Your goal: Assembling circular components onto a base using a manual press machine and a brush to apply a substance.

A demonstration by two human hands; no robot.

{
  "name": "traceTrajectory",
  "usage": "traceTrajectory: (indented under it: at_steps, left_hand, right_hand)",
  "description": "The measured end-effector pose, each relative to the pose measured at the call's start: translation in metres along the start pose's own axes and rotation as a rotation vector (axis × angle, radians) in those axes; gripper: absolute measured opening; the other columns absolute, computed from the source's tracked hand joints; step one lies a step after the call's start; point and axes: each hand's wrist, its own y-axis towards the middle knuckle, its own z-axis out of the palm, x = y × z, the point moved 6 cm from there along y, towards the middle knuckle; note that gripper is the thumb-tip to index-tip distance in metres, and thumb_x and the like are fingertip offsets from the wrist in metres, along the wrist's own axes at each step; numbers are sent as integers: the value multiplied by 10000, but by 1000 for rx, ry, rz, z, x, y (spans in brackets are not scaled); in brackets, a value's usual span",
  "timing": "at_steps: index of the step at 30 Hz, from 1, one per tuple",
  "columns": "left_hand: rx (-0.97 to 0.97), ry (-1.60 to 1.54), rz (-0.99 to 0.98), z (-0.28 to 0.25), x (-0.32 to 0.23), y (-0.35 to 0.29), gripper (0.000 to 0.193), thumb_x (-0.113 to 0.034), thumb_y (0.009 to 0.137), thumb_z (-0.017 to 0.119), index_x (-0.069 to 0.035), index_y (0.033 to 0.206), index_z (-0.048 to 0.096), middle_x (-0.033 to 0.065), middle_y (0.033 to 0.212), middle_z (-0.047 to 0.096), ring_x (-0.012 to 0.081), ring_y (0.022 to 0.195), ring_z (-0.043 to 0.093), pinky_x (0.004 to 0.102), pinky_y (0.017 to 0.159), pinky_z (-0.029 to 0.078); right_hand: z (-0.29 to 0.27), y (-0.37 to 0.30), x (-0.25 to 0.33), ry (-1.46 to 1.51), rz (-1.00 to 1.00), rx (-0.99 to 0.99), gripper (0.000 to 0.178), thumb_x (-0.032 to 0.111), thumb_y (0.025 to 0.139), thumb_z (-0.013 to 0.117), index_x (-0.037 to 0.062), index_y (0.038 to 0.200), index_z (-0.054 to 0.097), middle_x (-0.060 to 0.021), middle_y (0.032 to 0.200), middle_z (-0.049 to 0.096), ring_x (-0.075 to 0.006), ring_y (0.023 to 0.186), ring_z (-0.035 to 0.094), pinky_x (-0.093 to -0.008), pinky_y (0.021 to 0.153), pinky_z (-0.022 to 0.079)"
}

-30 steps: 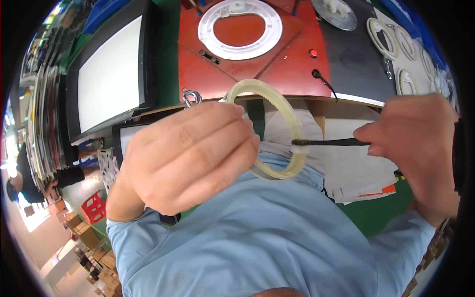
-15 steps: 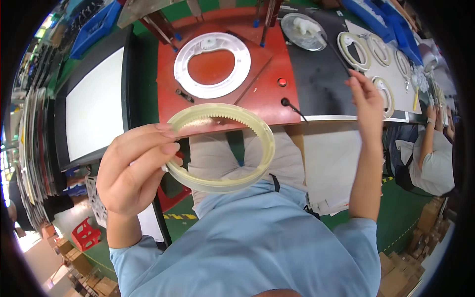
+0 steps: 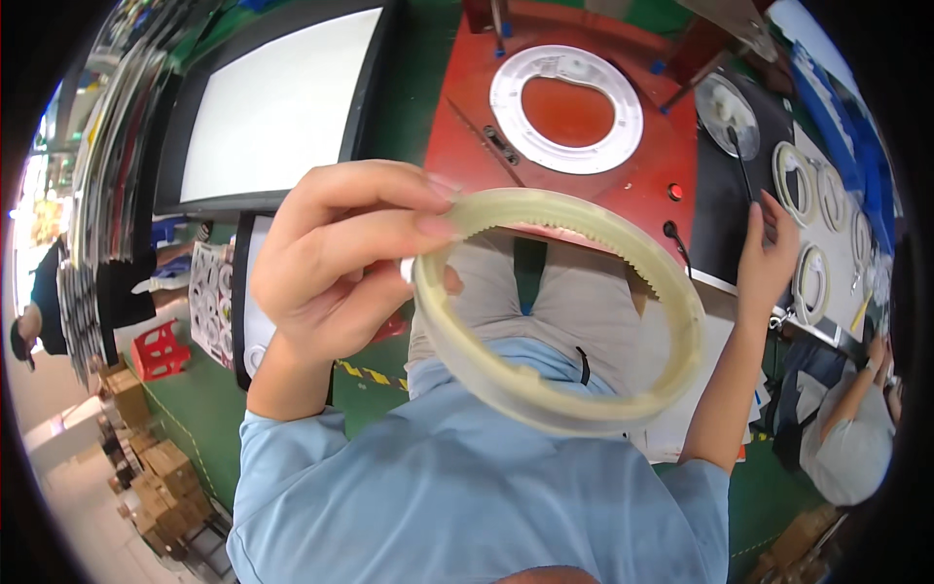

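My left hand (image 3: 350, 258) pinches the left rim of a pale yellow plastic ring gear (image 3: 559, 414), held tilted in the air in front of my body. Teeth line part of its inner wall. Off to the right, my right hand (image 3: 769, 255) has its fingers closed on a thin black stick (image 3: 746, 177). The stick's far end reaches into a round clear dish (image 3: 712, 119) that holds a lump of white paste (image 3: 725, 102). Whether that end is a brush or a plain tip, I cannot tell.
A white ring plate (image 3: 506, 97) lies on the red work surface (image 3: 457, 131), near a red button (image 3: 675, 192). Several assembled rings (image 3: 810, 282) rest at the right. A white panel in a black frame (image 3: 277, 107) stands left. Another person (image 3: 846, 428) sits far right.
The view has swung, so the bench appears further right. The ring gear now looks larger and closer, still in my left hand. My right hand still holds the stick at the dish.
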Motion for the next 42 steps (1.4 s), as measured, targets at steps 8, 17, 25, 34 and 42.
traceTrajectory:
  at_steps: [8,17,25,34,42]
  left_hand:
    - [-147,-247,-689,12,48,-22,324,-1,986,771,82,1294,714,136,1196,711,162,1015,709,288,882,585]
    - [-263,-106,-815,54,99,5,352,-184,959,813,45,1139,616,107,919,717,144,793,698,303,720,588]
    - [-262,58,-805,61,113,17,412,-263,930,799,47,1104,591,155,894,715,229,770,713,364,717,577]
    - [-169,236,-556,52,99,9,175,-140,986,747,20,995,677,143,908,717,268,827,730,377,722,574]
    - [-159,78,-436,43,98,-10,118,-18,933,783,11,1032,725,108,1032,704,196,867,715,306,773,597]
  right_hand:
    - [-44,-34,174,459,-473,-188,177,-9,937,786,11,1112,766,-116,1068,739,-240,894,652,-349,803,538]
    - [35,-21,277,259,-626,241,311,129,817,878,59,1079,726,-85,1058,632,-330,1026,579,-452,882,478]
    - [51,9,269,170,-541,362,217,130,823,859,45,972,725,-98,984,669,-322,989,595,-435,892,496]
    - [55,29,248,216,-505,606,177,100,865,817,13,996,735,-112,994,684,-308,999,608,-412,900,513]
    - [34,27,257,175,-652,508,240,72,853,837,23,1051,709,-90,992,646,-273,985,598,-382,874,502]
